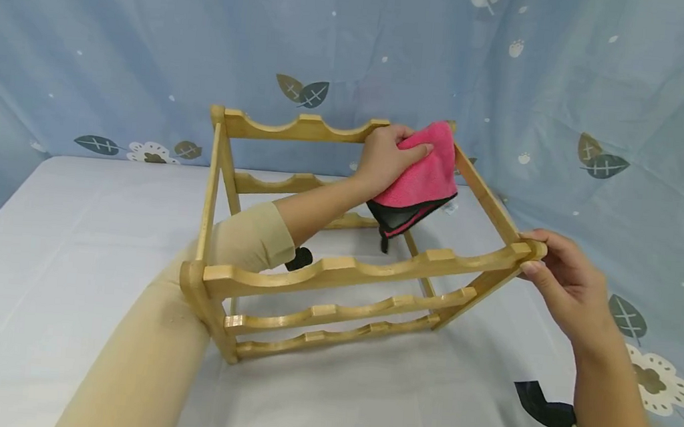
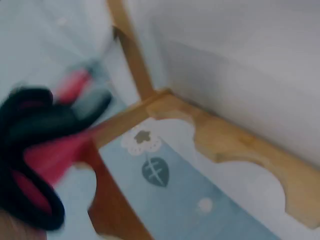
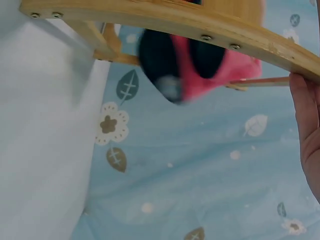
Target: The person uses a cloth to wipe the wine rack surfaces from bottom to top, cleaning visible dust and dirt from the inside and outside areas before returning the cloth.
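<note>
A light wooden wine rack point(image 1: 343, 274) with scalloped rails stands on the white table. My left arm reaches in through its left side. The left hand point(image 1: 384, 160) grips a folded pink cloth point(image 1: 422, 176) with black edging at the right end of the far top rail. In the left wrist view the cloth point(image 2: 50, 160) is blurred, and its dark edge stands out in front. My right hand point(image 1: 573, 292) pinches the near right top corner of the rack between thumb and fingers. The right wrist view has that hand point(image 3: 310, 135) at the side bar, with the cloth point(image 3: 192, 70) beyond it.
The white tabletop point(image 1: 74, 246) extends around the rack. Close behind and to the right hangs a blue curtain point(image 1: 168, 46) printed with leaves and flowers. A black strap point(image 1: 544, 407) juts from the right wrist, and another dark piece point(image 1: 299, 258) shows by the left cuff.
</note>
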Demonstrator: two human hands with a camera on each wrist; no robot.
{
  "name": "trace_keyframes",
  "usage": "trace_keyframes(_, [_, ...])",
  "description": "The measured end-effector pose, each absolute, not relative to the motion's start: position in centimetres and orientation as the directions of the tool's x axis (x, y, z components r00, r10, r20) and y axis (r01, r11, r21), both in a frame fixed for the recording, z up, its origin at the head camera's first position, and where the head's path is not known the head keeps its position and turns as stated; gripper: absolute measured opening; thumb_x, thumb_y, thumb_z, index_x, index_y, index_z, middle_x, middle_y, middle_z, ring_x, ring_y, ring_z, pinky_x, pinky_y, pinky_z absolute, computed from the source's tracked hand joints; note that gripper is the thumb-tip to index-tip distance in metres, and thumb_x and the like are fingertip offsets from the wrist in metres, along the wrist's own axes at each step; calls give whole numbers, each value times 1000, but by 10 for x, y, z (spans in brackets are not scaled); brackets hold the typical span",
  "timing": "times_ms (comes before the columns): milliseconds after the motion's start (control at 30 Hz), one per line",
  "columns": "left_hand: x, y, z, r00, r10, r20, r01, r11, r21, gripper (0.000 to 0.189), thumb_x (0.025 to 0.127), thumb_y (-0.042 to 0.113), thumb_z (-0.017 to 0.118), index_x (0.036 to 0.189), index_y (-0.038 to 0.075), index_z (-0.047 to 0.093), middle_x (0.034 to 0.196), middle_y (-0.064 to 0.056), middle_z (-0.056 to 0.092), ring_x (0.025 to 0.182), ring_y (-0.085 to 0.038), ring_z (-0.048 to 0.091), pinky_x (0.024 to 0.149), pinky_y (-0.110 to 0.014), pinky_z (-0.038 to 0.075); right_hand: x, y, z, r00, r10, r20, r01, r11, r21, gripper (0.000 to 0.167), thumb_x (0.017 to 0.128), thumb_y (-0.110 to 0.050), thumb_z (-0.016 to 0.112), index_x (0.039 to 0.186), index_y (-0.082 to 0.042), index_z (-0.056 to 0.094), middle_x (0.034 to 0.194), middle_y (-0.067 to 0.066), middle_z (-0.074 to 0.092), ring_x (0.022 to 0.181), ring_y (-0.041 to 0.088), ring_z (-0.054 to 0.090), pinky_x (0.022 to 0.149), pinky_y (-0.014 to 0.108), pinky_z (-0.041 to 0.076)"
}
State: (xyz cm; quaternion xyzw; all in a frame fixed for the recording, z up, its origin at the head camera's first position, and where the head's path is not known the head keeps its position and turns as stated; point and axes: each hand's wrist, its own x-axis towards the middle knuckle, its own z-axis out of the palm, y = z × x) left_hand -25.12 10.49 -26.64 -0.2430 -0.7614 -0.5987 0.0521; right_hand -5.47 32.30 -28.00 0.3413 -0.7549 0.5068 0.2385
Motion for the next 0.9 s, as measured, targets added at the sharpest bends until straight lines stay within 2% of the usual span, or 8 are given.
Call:
trace_keyframes(167, [-253, 100, -269, -839, 371, 399, 509, 273, 816, 28, 87, 30, 68, 107, 10, 66, 98, -1, 69, 71, -11, 61, 62, -20, 48, -55, 323, -280, -656, -282, 700, -755, 226, -616, 39, 91, 1, 57, 120, 23, 43, 109, 7, 59, 91, 10, 62, 81, 14, 49])
trace_keyframes(267, [-258, 98, -276, -807, 403, 432, 570, 340, 748, 29, 88, 31, 67, 108, 10, 66, 97, -1, 69, 73, -10, 59, 62, -19, 45, -54, 323, -280, -662, -276, 697, -749, 224, -624, 38, 91, 2, 56, 120, 22, 44, 109, 7, 59, 92, 11, 62, 82, 14, 49])
trace_keyframes(400, [-264, 90, -292, -782, 473, 407, 617, 493, 613, 31, 89, 33, 65, 111, 11, 66, 90, 0, 68, 72, -11, 55, 61, -21, 41, -55, 321, -280, -665, -268, 697, -747, 219, -628, 38, 91, 2, 57, 120, 22, 44, 110, 7, 59, 94, 11, 62, 82, 15, 49])
trace_keyframes(500, [-262, 82, -303, -749, 552, 367, 660, 575, 484, 31, 91, 34, 62, 113, 12, 66, 89, 1, 68, 73, -12, 58, 63, -24, 43, -55, 320, -282, -661, -265, 702, -750, 209, -627, 38, 90, 2, 57, 120, 22, 44, 110, 8, 59, 94, 12, 62, 82, 15, 50])
trace_keyframes(600, [-257, 76, -309, -680, 632, 371, 733, 573, 367, 31, 92, 33, 61, 112, 11, 65, 93, -1, 70, 77, -16, 63, 68, -27, 47, -54, 319, -283, -662, -261, 703, -750, 207, -628, 38, 90, 2, 57, 120, 22, 44, 110, 7, 59, 94, 12, 62, 82, 15, 50])
trace_keyframes(700, [-253, 69, -316, -639, 671, 377, 769, 547, 331, 29, 91, 31, 63, 109, 9, 66, 93, -3, 70, 81, -18, 64, 71, -29, 48, -52, 319, -282, -667, -255, 700, -745, 217, -631, 38, 91, 3, 56, 121, 22, 44, 110, 7, 59, 95, 11, 61, 82, 15, 49])
trace_keyframes(833, [-253, 55, -329, -619, 691, 373, 785, 537, 308, 26, 90, 27, 65, 105, 5, 66, 86, -5, 68, 77, -18, 62, 70, -29, 49, -52, 319, -280, -678, -245, 693, -735, 224, -640, 37, 91, 5, 55, 121, 22, 43, 110, 7, 58, 95, 11, 61, 82, 15, 49])
trace_keyframes(900, [-254, 45, -334, -644, 692, 327, 765, 568, 304, 25, 90, 26, 65, 104, 5, 65, 82, -5, 66, 74, -18, 60, 65, -30, 49, -52, 318, -279, -683, -240, 690, -731, 226, -644, 36, 91, 5, 54, 121, 22, 43, 110, 7, 59, 95, 11, 61, 82, 15, 49])
